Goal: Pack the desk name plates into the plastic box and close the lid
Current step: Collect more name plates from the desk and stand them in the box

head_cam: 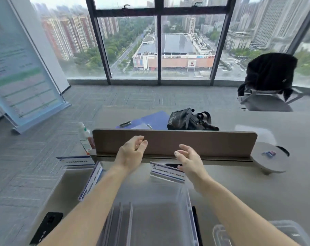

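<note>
Desk name plates stand on the pale tabletop (239,178) in three places. One name plate (166,173) stands beyond the far edge of the clear plastic box (150,210), just beside the right hand (189,162) and partly tucked behind its thumb side; whether they touch cannot be told. A second name plate (91,180) stands on edge at an angle to the left of the box, close to the left forearm. A third name plate (76,162) sits at the far left corner of the tabletop, well apart from both hands.

The plastic box lies open at the near middle, between the two forearms, with clear upright sheets inside along its left wall. A clear lid (283,233) lies on the tabletop to the right of the box, partly cut off by the frame edge.

The left hand (131,151) is raised in front of the brown divider panel (175,142), fingers loosely curled and parted, holding nothing. The right hand is likewise spread and empty, palm turned inward.

A black phone (47,226) lies at the near left edge of the tabletop. Beyond the divider are a black bag (188,119), a blue folder (150,119) and a bottle (85,135). A round grey stand (271,160) sits to the right.
</note>
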